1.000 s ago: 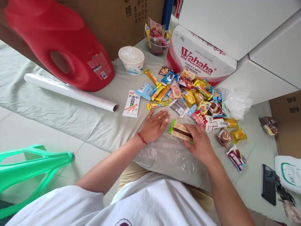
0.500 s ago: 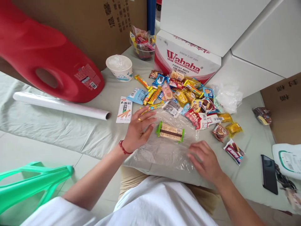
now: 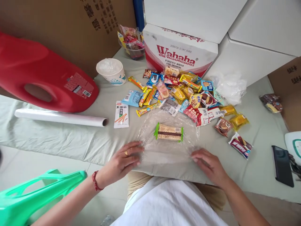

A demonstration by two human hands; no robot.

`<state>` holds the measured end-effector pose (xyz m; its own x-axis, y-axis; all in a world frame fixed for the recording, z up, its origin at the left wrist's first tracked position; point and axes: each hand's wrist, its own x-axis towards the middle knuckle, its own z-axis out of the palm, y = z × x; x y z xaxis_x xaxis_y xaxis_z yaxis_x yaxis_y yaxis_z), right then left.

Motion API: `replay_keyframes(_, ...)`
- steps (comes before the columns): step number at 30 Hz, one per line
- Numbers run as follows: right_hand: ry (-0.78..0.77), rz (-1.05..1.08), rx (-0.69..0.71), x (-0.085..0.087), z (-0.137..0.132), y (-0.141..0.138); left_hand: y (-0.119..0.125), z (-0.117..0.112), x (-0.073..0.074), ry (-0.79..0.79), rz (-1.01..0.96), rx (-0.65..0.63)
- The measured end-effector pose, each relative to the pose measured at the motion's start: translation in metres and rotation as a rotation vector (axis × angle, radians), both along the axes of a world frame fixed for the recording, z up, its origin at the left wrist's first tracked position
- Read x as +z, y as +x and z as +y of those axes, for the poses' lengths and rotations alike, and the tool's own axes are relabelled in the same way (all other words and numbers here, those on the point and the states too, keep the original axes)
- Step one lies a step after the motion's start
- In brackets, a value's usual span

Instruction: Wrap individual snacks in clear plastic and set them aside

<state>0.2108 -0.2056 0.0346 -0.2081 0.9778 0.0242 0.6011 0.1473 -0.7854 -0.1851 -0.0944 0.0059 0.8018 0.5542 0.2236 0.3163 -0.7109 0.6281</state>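
Clear film (image 3: 164, 153) now bears the wafer (image 3: 168, 132) alone at its middle. The right hand (image 3: 209, 164) has let it go. With the left hand (image 3: 122, 161), it has drawn back to the film's near edge, both flat, fingertips pressing, gripping nothing.

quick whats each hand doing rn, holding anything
Left hand: open, fingers flat on the near edge of the plastic film, holding nothing.
Right hand: fingertips on the same edge; grip cannot be told.

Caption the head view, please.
Left hand and right hand press a clear plastic sheet bearing one wafer pack, snacks beyond.
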Motion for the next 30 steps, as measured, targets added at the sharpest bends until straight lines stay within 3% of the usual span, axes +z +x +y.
replay_keyframes(3,-0.151,0.033,-0.096,0.019,0.030,0.015,0.007,0.020,0.010,-0.159,-0.021,0.129)
replay_keyframes(7,-0.237,0.064,-0.155,0.020,0.079,0.030,0.020,0.066,0.024,-0.345,0.046,0.318)
replay_keyframes(10,-0.259,0.060,-0.179,0.012,0.106,0.033,0.030,0.086,0.035,-0.236,-0.024,0.420)
replay_keyframes(12,-0.263,0.040,-0.175,0.010,0.116,0.032,0.033,0.081,0.038,-0.110,-0.088,0.262)
replay_keyframes(15,-0.278,0.036,-0.165,0.009,0.120,0.030,0.033,0.057,0.032,0.028,-0.080,-0.094)
replay_keyframes(18,-0.321,0.063,-0.193,0.007,0.118,0.030,0.031,0.036,0.013,0.088,-0.007,-0.139)
replay_keyframes(23,-0.399,0.120,-0.240,0.001,0.115,0.034,0.039,0.036,-0.010,-0.107,-0.109,0.205)
replay_keyframes(27,-0.394,0.089,-0.244,0.001,0.118,0.034,0.057,0.051,-0.008,-0.415,-0.135,0.647)
replay_keyframes(30,-0.330,-0.100,-0.248,0.005,0.120,0.032,0.069,0.069,-0.005,-0.420,-0.047,0.856)
